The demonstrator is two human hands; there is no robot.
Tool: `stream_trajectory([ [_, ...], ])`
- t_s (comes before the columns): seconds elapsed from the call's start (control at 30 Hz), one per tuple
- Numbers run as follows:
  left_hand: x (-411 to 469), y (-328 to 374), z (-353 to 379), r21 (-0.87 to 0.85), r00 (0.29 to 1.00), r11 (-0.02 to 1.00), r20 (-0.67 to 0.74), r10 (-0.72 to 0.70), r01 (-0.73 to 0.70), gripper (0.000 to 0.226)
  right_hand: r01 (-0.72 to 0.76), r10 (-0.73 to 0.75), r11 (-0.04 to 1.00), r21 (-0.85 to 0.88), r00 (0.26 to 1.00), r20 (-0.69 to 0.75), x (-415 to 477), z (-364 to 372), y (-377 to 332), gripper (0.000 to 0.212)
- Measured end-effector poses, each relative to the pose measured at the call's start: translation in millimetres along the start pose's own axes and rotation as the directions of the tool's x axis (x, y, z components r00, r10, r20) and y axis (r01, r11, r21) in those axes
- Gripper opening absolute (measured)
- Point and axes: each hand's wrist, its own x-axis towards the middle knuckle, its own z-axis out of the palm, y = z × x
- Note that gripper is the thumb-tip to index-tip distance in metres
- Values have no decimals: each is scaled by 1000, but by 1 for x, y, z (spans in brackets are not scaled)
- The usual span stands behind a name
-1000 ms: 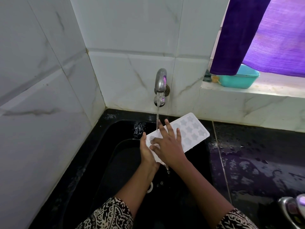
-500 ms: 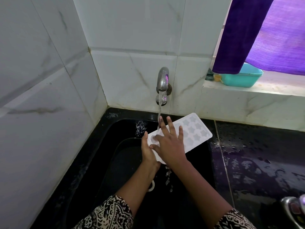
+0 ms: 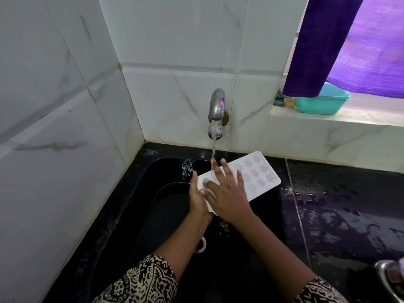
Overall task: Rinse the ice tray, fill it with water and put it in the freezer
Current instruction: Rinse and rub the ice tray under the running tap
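1. The left hand [image 3: 197, 196] grips the near, left end of the ice tray [image 3: 261, 174], thumb up along its edge and fingers hidden beneath. The right hand [image 3: 227, 199] lies flat on the tray's upper face, fingers spread and straight, pressing rather than clasping.
2. The tray, a white, translucent mould with star-shaped cells, is held tilted over the black sink [image 3: 153, 193]. Its far end reaches up and to the right, past the right hand's fingertips.
3. Water [image 3: 213, 153] from the wall tap [image 3: 216, 110] lands on the tray right at the right hand's fingers, and drips fall below the tray's low end.
4. With its thin walls, the tray looks light and probably somewhat bendy. Wet, it is likely slippery, so a hold at both short ends or along the long rims should serve better than one end alone. Once filled, it would weigh more and spill easily, and would need carrying level.
5. The rinse appears under way; filling and the freezer are not yet done.
6. To the right lies the wet black desk [image 3: 349, 215]. On the sill behind it, a teal tub [image 3: 321, 104] sits beneath a purple curtain [image 3: 323, 44].
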Motion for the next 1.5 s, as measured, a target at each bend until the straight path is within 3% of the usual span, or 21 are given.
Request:
stream_trajectory([
  [0.1, -2, -4, 3, 34, 1000, 999, -4, 3, -3, 63, -41, 34, 997, -65, 994, -107, 4, 2, -1, 52],
  [0.23, 3, 1, 4, -19, 999, 1000, 29, 19, -19, 66, 41, -41, 999, -30, 999, -7, 3, 3, 1, 65],
  [0.4, 3, -2, 5, 73, 1000, 997, -6, -13, 13, 64, -10, 0, 997, -81, 992, -129, 12, 2, 7, 54],
  [0.57, 8, 3, 5, 36, 1000, 999, 19, -6, 6, 66, 69, -69, 997, -31, 997, 18, 7, -2, 12, 68],
  [0.77, 9, -4, 4, 64, 999, 998, -30, 17, -15, 66, 42, -51, 993, -108, 996, -79, 12, 0, 10, 56],
  [0.87, 11, 3, 3, -27, 999, 999, 1, 45, -44, 66, 65, -63, 998, -20, 995, 81, 3, 1, 5, 71],
  [0.97, 8, 5, -3, 30, 998, 998, -14, 57, -57, 72, 27, -37, 998, 65, 986, 160, -5, -9, 9, 78],
  [1.07, 6, 3, -7, 63, 996, 996, -54, 67, -63, 77, -32, 17, 995, 93, 988, 151, -13, -20, 13, 77],
  [1.23, 3, -4, -7, 49, 984, 994, -145, 106, -100, 66, -31, 29, 999, 14, 989, 148, -18, -15, 11, 77],
  [1.43, 7, 2, -4, 2, 962, 989, -230, 147, -151, 66, -4, 8, 1000, -21, 974, 226, -17, -9, 8, 52],
  [1.5, 6, 1, -3, 14, 955, 985, -244, 169, -170, 67, -9, 12, 1000, -21, 989, 146, -16, -5, 7, 59],
])
